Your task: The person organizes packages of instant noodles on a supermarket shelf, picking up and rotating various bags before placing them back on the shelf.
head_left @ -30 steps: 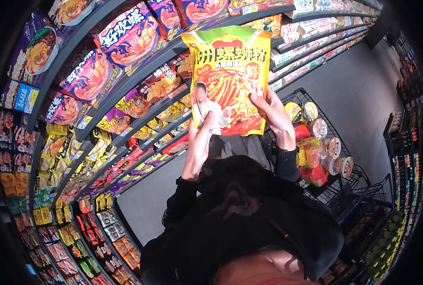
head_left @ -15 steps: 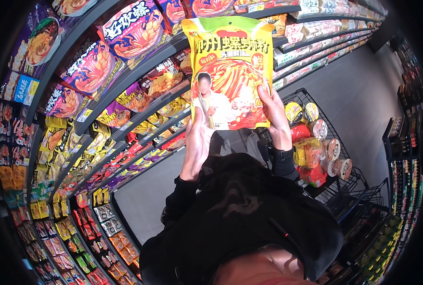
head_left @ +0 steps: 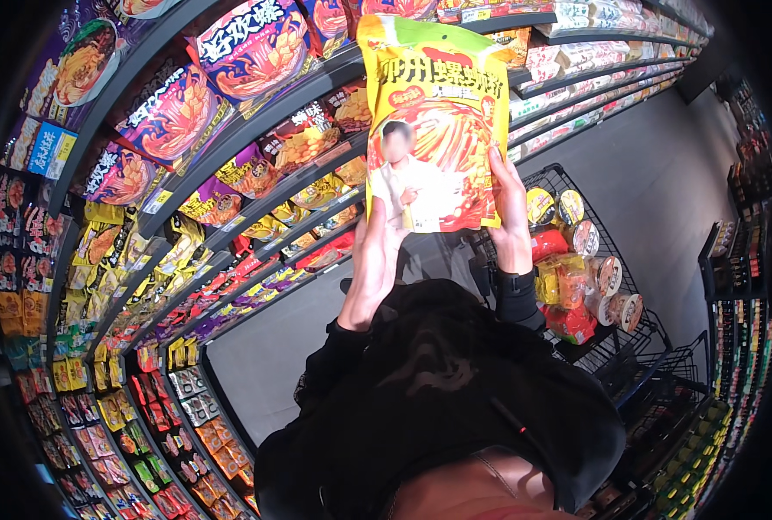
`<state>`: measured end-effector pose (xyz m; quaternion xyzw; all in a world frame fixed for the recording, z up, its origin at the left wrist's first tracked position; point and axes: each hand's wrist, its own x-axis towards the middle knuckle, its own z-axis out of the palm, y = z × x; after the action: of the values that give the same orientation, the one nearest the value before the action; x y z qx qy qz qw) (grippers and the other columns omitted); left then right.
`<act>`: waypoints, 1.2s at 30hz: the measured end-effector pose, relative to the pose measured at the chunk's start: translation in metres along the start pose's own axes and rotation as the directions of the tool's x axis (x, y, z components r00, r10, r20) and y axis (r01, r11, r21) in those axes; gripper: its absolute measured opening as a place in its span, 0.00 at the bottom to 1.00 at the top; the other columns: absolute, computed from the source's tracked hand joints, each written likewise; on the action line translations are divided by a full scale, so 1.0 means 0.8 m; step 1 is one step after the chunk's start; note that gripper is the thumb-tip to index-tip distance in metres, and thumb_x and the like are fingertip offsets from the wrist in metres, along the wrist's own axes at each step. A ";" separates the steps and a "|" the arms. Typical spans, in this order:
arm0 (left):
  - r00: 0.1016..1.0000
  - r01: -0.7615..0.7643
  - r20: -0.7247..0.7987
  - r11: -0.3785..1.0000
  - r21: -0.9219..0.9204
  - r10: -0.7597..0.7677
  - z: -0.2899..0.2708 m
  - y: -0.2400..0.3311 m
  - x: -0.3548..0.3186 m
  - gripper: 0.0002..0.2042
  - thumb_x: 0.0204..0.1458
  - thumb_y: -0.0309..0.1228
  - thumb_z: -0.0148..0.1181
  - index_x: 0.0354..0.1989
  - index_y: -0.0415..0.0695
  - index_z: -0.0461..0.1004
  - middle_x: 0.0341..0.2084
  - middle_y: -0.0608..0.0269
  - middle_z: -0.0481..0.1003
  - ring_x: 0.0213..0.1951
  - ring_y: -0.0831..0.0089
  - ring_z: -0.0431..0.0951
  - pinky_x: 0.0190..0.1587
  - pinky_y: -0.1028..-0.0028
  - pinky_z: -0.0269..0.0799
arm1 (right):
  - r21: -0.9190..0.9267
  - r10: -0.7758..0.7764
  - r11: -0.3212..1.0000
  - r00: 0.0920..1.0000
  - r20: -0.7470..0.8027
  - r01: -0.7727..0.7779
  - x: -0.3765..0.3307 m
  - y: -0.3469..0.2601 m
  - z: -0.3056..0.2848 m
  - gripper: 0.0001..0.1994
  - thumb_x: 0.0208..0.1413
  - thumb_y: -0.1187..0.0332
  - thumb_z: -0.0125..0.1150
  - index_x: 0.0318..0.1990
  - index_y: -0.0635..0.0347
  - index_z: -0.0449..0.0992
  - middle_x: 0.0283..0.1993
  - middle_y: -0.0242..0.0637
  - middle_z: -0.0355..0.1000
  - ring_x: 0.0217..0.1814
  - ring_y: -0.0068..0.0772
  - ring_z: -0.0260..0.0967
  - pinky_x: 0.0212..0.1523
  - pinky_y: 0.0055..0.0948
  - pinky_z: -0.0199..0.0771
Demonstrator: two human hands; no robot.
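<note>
Yellow packet (head_left: 438, 113) is held at its lower sides between both half-closed hands (head_left: 381, 250) (head_left: 511, 204).

Black top (head_left: 490, 373) (pale front print (head_left: 442, 371)), long black sleeves (head_left: 518, 302)

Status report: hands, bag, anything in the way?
Left hand gripping bag, lower left. Right hand gripping its right side. Bag's front facing camera. Loaded cart off right, not blocking.
</note>
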<state>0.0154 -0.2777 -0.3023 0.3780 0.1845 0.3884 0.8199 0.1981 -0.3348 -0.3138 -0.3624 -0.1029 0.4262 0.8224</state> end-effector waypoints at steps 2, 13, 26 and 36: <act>0.999 -0.052 0.001 0.999 0.005 0.052 0.004 -0.004 -0.004 0.25 0.65 0.39 0.46 0.65 0.36 0.56 0.57 0.54 0.68 0.61 0.65 0.66 0.63 0.64 0.59 | 0.037 0.004 0.999 1.000 -0.015 -0.003 -0.003 0.000 0.004 0.22 0.64 0.65 0.54 0.61 0.65 0.63 0.56 0.38 0.70 0.54 0.26 0.70 0.54 0.28 0.70; 0.997 -0.063 0.043 0.987 0.148 0.057 0.017 -0.008 -0.007 0.23 0.57 0.24 0.59 0.61 0.37 0.62 0.52 0.63 0.69 0.54 0.75 0.69 0.57 0.72 0.63 | 0.087 -0.098 0.991 0.994 -0.056 0.103 -0.015 -0.002 0.010 0.20 0.65 0.65 0.49 0.62 0.64 0.62 0.58 0.38 0.68 0.58 0.29 0.67 0.57 0.31 0.68; 0.989 -0.026 -0.148 0.973 -0.228 -0.009 -0.011 -0.026 0.012 0.21 0.60 0.25 0.55 0.61 0.37 0.61 0.49 0.64 0.72 0.51 0.76 0.72 0.57 0.72 0.67 | 0.006 -0.214 0.976 0.957 0.195 0.217 -0.051 -0.011 0.038 0.25 0.64 0.71 0.50 0.66 0.66 0.53 0.64 0.41 0.62 0.64 0.30 0.62 0.62 0.31 0.63; 0.996 -0.052 -0.086 0.982 -0.181 0.037 -0.017 -0.027 0.012 0.22 0.63 0.29 0.50 0.64 0.43 0.58 0.57 0.62 0.67 0.58 0.71 0.68 0.61 0.65 0.63 | -0.035 -0.167 0.982 0.937 0.307 0.187 -0.048 -0.011 0.030 0.29 0.63 0.70 0.52 0.69 0.64 0.49 0.68 0.42 0.57 0.67 0.32 0.58 0.65 0.34 0.59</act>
<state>0.0237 -0.2728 -0.3274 0.2887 0.1733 0.4371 0.8340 0.1685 -0.3555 -0.2851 -0.3081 -0.2733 0.3974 0.8200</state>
